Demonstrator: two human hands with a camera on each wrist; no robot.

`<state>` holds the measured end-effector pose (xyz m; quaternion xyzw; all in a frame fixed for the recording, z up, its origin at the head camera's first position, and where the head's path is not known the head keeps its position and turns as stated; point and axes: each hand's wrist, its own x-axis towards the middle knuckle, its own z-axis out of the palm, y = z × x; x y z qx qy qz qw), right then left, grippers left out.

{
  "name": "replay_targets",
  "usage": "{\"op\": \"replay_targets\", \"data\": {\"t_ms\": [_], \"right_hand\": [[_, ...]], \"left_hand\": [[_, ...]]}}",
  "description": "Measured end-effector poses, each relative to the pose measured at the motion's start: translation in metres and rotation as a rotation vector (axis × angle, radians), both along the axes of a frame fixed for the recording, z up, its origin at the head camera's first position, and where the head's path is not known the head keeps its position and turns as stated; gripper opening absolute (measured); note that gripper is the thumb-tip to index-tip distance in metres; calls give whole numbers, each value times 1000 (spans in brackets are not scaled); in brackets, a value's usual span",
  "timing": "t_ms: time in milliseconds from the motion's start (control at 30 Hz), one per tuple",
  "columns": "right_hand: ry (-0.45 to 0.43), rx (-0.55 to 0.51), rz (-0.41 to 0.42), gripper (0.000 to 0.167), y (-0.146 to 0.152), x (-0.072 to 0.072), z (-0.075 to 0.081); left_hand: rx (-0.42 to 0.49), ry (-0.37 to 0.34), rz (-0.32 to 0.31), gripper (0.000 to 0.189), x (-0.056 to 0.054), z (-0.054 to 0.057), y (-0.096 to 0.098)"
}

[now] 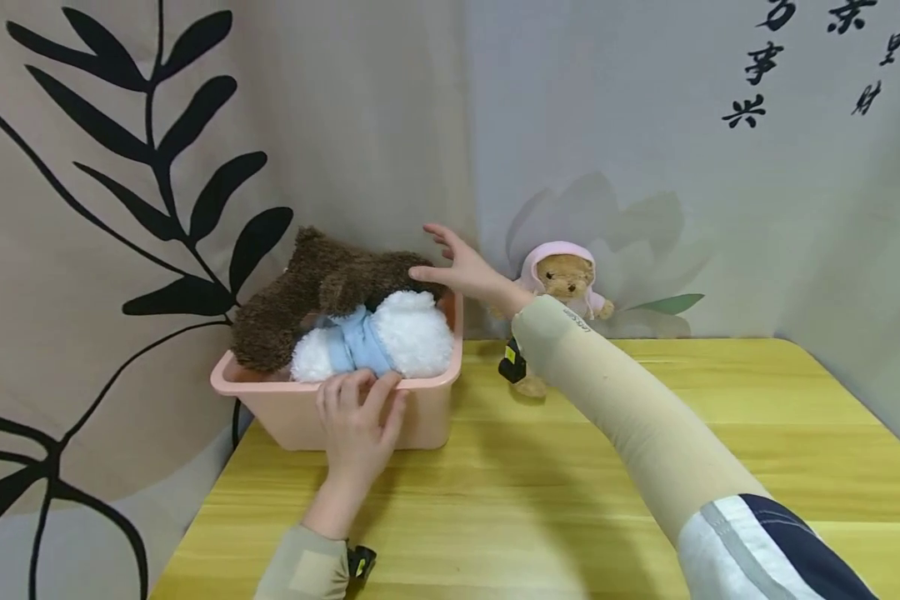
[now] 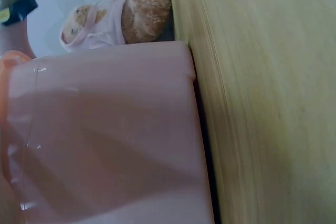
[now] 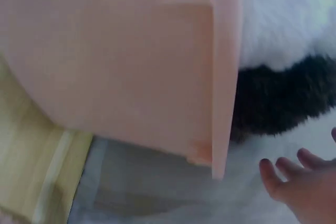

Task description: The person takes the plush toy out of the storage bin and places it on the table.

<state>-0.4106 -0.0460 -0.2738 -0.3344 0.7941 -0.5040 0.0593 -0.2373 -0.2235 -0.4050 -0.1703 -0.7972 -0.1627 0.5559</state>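
A pink plastic bin (image 1: 412,417) stands at the table's back left, with two plush toys inside. The brown plush toy (image 1: 270,329) lies toward the back and rises above the rim. In front of it, a white plush toy (image 1: 420,333) with a light blue garment lies on its side. My left hand (image 1: 360,425) grips the bin's front rim, fingertips bent over the edge beside the white toy. Over the bin's back right corner, my right hand (image 1: 468,267) hovers near the brown toy with spread fingers, holding nothing. In the right wrist view its fingers (image 3: 270,177) appear beyond the rim.
A tan teddy bear (image 1: 566,275) in a pink hood sits against the wall right of the bin, partly hidden by my right forearm. The wooden table (image 1: 720,417) runs to a printed fabric backdrop (image 1: 607,100).
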Motion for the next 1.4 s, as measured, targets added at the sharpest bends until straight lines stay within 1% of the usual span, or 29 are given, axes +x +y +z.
{"op": "replay_targets", "data": {"t_ms": [100, 233, 367, 500, 600, 667, 733, 833, 1000, 1067, 1200, 1267, 1400], "right_hand": [[-13, 66, 30, 87, -12, -4, -2], [-45, 141, 62, 84, -24, -7, -4], [-122, 152, 82, 85, -34, -9, -5], [-152, 135, 63, 86, -40, -9, -3], [-120, 102, 47, 78, -41, -8, 1], [-81, 82, 29, 73, -41, -8, 4], [-35, 68, -8, 69, -39, -8, 8], [45, 36, -87, 67, -32, -7, 21], [232, -49, -237, 64, -13, -3, 57], [295, -97, -272, 62, -4, -1, 73], [386, -182, -303, 62, 15, 1, 99], [426, -195, -321, 63, 24, 3, 110], [502, -174, -380, 61, 40, 10, 132]], "left_hand": [[-1, -6, 1, 25, 0, -1, 2], [3, -9, 7, 25, 0, -2, 3], [0, -7, 15, 25, 0, -1, 1], [-4, 4, 16, 25, 0, 1, 0], [1, 10, 16, 26, -1, 1, -1], [3, 12, 18, 26, -1, 0, -2], [4, 9, 18, 27, -1, 0, -2], [1, 6, 17, 27, -1, -2, -2], [1, 13, 12, 27, -2, -2, -1], [5, 20, 12, 27, -2, -1, -2], [10, 22, 16, 27, -2, -1, -3], [10, 16, 16, 28, -2, -2, -3], [12, 11, 7, 28, -2, -3, -1]]}}
